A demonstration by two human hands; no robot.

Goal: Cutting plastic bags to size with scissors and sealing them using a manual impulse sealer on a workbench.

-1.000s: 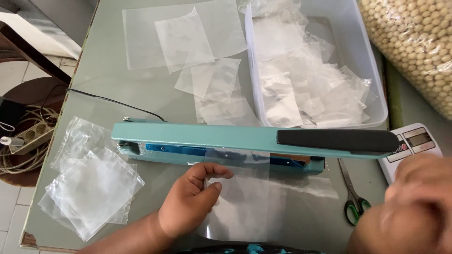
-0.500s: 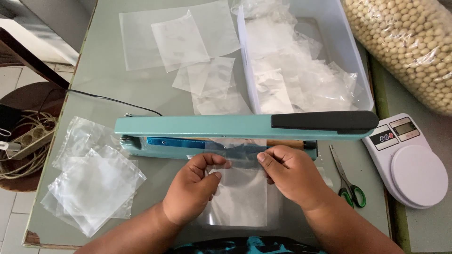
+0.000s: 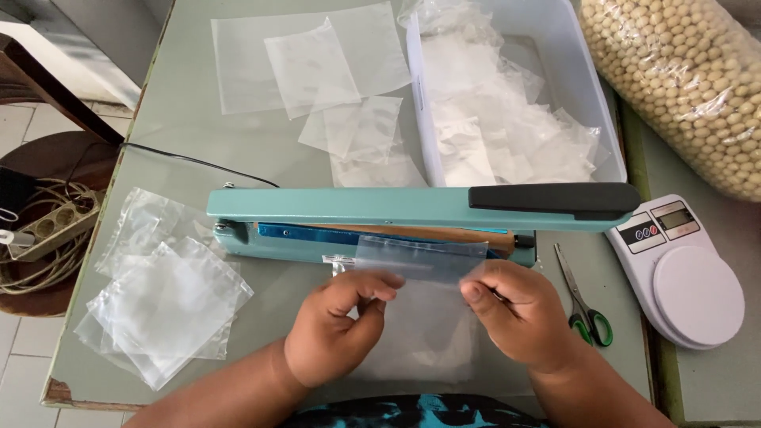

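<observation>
Clear plastic bag point(image 3: 420, 317) lies flat on the grey-green table point(image 3: 182, 150) at the near edge, centre, its far edge laid onto the open jaw of the teal impulse heat sealer point(image 3: 357, 218). Left hand point(image 3: 337, 333) pinches the bag's far-left corner, fingers curled shut on the film; right hand point(image 3: 519, 313) pinches the far-right corner the same way, thumb on top. Both hands sit just near of the sealer base, bag stretched between them. Sealer arm is raised, black handle point(image 3: 555, 198) at its right end, hinge at the left; blue strip visible on the base under the arm. A black power cord point(image 3: 190, 161) runs from the hinge end off the table's left edge. Left of the hands, a loose stack of clear bags point(image 3: 162, 305) near the table's near-left corner. Far of the sealer, more flat clear bags point(image 3: 317, 67) spread on the table. Far right, a white plastic tub point(image 3: 590, 87) full of crumpled clear bags. Right of the sealer base, green-handled scissors point(image 3: 583, 297) lying flat, blades pointing far. Beyond them, a white digital kitchen scale point(image 3: 682, 273) at the right. Far-right corner: a big clear sack of soybeans point(image 3: 682, 79). On the floor at left, a power strip point(image 3: 51, 226) with tangled cables.
</observation>
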